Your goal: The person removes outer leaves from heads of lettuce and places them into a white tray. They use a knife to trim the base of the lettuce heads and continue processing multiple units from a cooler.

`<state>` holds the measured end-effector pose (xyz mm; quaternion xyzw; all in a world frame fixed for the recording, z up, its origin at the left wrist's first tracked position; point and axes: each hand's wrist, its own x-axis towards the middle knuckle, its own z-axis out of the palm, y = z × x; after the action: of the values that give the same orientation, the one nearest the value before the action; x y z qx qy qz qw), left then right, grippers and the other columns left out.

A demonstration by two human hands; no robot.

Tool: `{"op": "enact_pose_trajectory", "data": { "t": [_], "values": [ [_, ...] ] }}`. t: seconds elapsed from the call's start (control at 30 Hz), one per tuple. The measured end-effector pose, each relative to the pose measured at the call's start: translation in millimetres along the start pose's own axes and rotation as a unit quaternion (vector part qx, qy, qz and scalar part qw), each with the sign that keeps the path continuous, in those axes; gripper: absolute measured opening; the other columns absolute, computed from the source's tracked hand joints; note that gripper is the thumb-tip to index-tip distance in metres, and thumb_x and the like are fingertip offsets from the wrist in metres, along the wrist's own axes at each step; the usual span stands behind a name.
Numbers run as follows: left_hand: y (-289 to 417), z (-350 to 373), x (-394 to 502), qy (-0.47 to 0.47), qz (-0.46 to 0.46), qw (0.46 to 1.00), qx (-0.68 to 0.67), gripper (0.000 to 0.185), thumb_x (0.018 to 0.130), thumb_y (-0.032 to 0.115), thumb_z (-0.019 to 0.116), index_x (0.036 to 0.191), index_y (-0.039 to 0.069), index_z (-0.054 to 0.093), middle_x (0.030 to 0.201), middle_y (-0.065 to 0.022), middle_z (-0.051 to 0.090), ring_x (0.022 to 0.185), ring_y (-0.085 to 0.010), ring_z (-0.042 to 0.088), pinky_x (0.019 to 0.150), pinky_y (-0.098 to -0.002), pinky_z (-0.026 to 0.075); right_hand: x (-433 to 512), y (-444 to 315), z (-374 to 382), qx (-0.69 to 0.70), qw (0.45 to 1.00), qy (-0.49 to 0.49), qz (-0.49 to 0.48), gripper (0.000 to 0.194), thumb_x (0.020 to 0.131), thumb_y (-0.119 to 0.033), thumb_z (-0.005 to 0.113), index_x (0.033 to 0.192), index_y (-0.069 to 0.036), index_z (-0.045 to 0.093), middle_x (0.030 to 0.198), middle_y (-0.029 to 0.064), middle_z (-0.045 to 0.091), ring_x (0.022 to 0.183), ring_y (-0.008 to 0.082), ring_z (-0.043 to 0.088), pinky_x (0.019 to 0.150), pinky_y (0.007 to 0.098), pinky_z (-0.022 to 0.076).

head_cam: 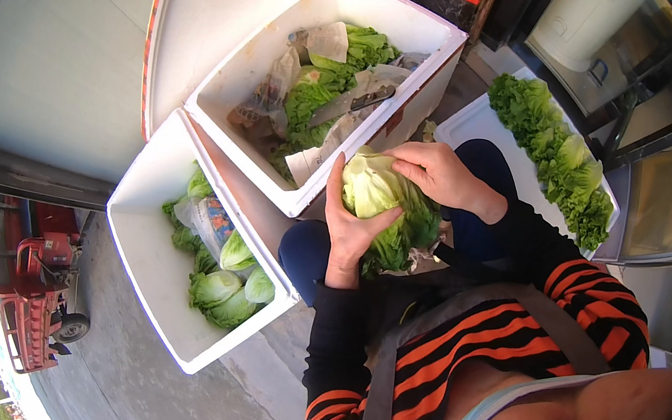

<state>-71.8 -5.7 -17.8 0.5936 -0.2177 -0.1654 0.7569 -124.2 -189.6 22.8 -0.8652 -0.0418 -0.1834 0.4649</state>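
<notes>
A head of lettuce (375, 185), pale at the base and green toward its leaves, is held above my lap with the base facing up. My left hand (352, 227) cups it from the left side, thumb across the front. The fingers of my right hand (444, 176) pinch at the upper right of its base. Just beyond stands a white foam box (301, 199) with leafy lettuce (317, 91) and sheets of newspaper (329, 43) inside. A knife with a dark handle (372, 97) lies on top of that lettuce.
At left, a second foam box (146, 240) holds several lettuce heads (228, 299) and a plastic bag (205, 217). To the right, a white tray (481, 127) carries a row of lettuce (555, 159). A foam lid (212, 12) leans behind the boxes. A red cargo tricycle (32, 271) stands farther left.
</notes>
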Motion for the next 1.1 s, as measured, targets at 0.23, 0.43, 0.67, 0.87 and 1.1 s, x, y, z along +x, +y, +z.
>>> {"op": "enact_pose_trajectory", "data": {
  "t": [0.23,0.43,0.67,0.87,1.1],
  "values": [
    [6.4,-7.9,4.5,-0.035,-0.033,0.996,-0.069,0.108,0.051,0.002,0.093,0.144,-0.003,0.04,0.132,-0.0122,0.057,0.119,-0.0204,0.056,0.104,-0.0347,0.045,7.0,-12.7,-16.0,-0.145,0.984,-0.012,-0.098,0.012,0.088,-0.012,0.067,0.094,-0.003,0.063,0.08,0.0149,0.066,0.073,0.036,0.064,0.062,0.0426,0.0502],
    [8.0,-18.3,0.5,-0.09,-0.037,0.99,-0.1,0.109,0.047,0.004,0.095,0.143,-0.002,0.044,0.133,-0.0091,0.057,0.122,-0.0199,0.054,0.107,-0.0342,0.04,23.5,-30.5,-51.1,-0.226,0.95,-0.117,-0.184,0.015,0.087,-0.013,0.068,0.094,-0.003,0.059,0.076,0.0106,0.063,0.073,0.0339,0.064,0.065,0.0422,0.0501],
    [11.8,-20.9,-2.0,-0.078,-0.083,0.975,-0.191,0.112,0.044,0.011,0.095,0.143,-0.002,0.042,0.133,-0.0102,0.056,0.123,-0.0218,0.053,0.107,-0.0347,0.04,32.2,-24.0,-44.4,0.041,0.973,-0.22,-0.061,0.056,0.086,-0.022,0.073,0.133,-0.001,0.05,0.122,0.0191,0.061,0.113,0.0319,0.061,0.093,0.0388,0.0485],
    [12.5,-14.8,-6.8,-0.04,-0.146,0.951,-0.271,0.092,0.058,0.01,0.086,0.137,0.0,0.041,0.127,-0.0108,0.057,0.118,-0.0239,0.055,0.103,-0.0354,0.043,27.9,-9.3,-31.7,0.109,0.951,-0.288,0.038,0.072,0.085,-0.031,0.075,0.14,0.002,0.042,0.131,0.0221,0.057,0.119,0.0306,0.058,0.099,0.0382,0.0454],
    [3.2,-10.5,-0.1,-0.064,-0.072,0.992,-0.086,0.076,0.075,0.009,0.079,0.142,-0.003,0.043,0.129,-0.0116,0.058,0.112,-0.0192,0.058,0.1,-0.0334,0.045,30.1,-2.9,-22.9,0.044,0.972,-0.195,0.121,0.041,0.089,-0.021,0.067,0.121,0.003,0.057,0.108,0.0204,0.068,0.102,0.0299,0.066,0.088,0.039,0.0497]
  ]
}}
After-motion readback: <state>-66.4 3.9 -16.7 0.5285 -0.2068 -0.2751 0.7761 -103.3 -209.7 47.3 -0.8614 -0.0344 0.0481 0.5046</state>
